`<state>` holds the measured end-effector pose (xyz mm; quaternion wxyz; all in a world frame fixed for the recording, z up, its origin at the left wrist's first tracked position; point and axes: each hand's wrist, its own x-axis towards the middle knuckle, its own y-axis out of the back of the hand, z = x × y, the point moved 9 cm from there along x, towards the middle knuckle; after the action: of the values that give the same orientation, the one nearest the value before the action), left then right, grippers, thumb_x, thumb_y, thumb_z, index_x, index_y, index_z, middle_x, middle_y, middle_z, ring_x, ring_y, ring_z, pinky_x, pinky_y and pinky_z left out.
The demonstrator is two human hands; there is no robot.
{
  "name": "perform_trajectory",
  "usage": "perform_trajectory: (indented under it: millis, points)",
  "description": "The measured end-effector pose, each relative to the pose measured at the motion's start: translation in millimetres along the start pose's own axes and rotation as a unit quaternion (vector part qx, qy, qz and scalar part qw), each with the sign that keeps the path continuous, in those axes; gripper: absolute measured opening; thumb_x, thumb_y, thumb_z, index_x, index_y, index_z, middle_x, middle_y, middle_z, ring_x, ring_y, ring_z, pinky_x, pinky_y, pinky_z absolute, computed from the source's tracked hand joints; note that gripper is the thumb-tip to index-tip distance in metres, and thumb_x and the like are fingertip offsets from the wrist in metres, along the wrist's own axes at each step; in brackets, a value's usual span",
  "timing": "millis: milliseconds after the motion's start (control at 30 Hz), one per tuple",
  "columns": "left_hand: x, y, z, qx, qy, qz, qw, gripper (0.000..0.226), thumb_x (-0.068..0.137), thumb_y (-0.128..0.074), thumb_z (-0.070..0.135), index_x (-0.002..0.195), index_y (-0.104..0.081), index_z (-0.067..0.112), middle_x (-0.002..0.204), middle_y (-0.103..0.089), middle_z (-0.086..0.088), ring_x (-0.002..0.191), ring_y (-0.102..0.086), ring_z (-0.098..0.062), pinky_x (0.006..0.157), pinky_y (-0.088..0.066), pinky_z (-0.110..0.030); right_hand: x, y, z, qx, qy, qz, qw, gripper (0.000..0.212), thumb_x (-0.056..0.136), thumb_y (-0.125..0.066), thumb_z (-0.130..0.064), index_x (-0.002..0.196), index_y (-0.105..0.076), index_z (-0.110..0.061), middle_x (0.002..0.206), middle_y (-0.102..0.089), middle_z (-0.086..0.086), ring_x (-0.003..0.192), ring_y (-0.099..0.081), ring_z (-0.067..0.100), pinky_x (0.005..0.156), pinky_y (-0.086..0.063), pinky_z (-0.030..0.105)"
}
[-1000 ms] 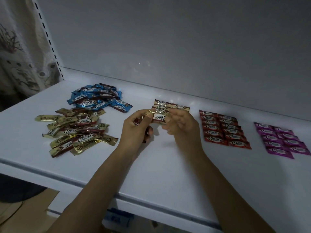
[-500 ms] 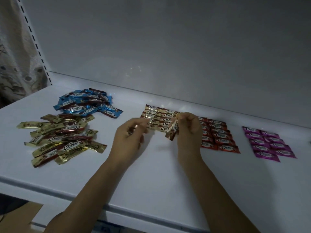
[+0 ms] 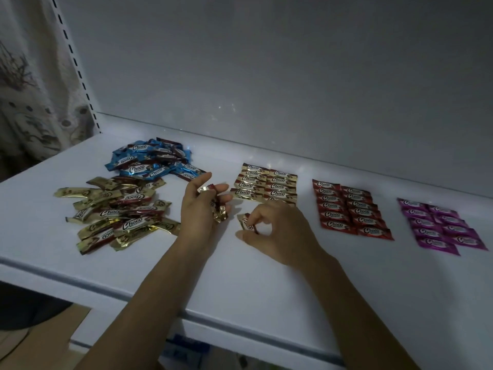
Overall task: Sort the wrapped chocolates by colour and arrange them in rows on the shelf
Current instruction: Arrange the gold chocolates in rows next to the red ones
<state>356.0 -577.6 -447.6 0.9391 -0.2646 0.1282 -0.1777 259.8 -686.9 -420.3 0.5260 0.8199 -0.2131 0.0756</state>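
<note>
On the white shelf, gold chocolates lie in two neat rows at the centre back. My right hand pinches one gold chocolate flat on the shelf just in front of those rows. My left hand grips a small bunch of gold chocolates beside it. A loose gold pile and a loose blue pile lie at the left. Red rows and purple rows lie at the right.
The grey back wall rises right behind the rows. A perforated upright and a patterned curtain stand at the left. The shelf's front edge runs below my forearms.
My right hand has taken a gold chocolate from the left hand's bunch and brought it down onto the shelf in front of the gold rows. The left hand has stayed beside it.
</note>
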Motion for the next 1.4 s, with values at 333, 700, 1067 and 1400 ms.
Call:
perform_trajectory:
  millis: [333,700,1067,1400]
  points:
    - [2.9,-6.8,-5.6,-0.075,0.040,-0.037,0.996,0.032,0.101,-0.040,0.037,0.105,-0.060,0.012,0.072,-0.062,-0.004,0.054,-0.054,-0.011,0.045,-0.043,-0.018,1.3,-2.6,-8.9,-0.189,0.044,0.073,0.978,0.030,0.073,-0.074,-0.013,0.101,-0.073,-0.025,0.086,-0.059,-0.002,0.084,-0.056,0.022,0.070,-0.037,0.029]
    - [2.5,-11.7,-4.2,-0.063,0.031,-0.049,0.996,0.032,0.102,-0.036,0.035,0.100,-0.059,0.012,0.066,-0.061,-0.003,0.047,-0.058,-0.010,0.043,-0.044,-0.016,4.4,-22.4,-11.9,-0.172,0.045,0.029,0.984,0.036,0.083,-0.048,-0.020,0.113,-0.068,-0.018,0.114,-0.067,-0.002,0.104,-0.059,0.022,0.082,-0.046,0.036]
    - [-19.1,-38.3,-2.4,0.104,-0.080,-0.195,0.972,0.063,0.084,-0.034,0.063,0.129,-0.049,0.022,0.095,-0.068,-0.005,0.082,-0.068,-0.011,0.070,-0.054,-0.022,1.1,19.1,-26.3,0.017,0.064,0.151,0.986,0.039,0.079,-0.061,-0.047,0.107,-0.069,-0.021,0.095,-0.065,-0.006,0.091,-0.060,0.012,0.078,-0.047,0.031]
    - [-24.1,-42.4,-5.3,0.157,-0.073,-0.229,0.958,0.067,0.087,-0.029,0.053,0.131,-0.049,0.006,0.110,-0.067,-0.009,0.093,-0.068,-0.013,0.075,-0.055,-0.020,-2.3,18.5,-6.4,0.279,-0.084,0.169,0.941,0.024,0.082,-0.072,-0.012,0.072,-0.054,-0.025,0.068,-0.057,-0.013,0.064,-0.053,-0.002,0.058,-0.036,0.007]
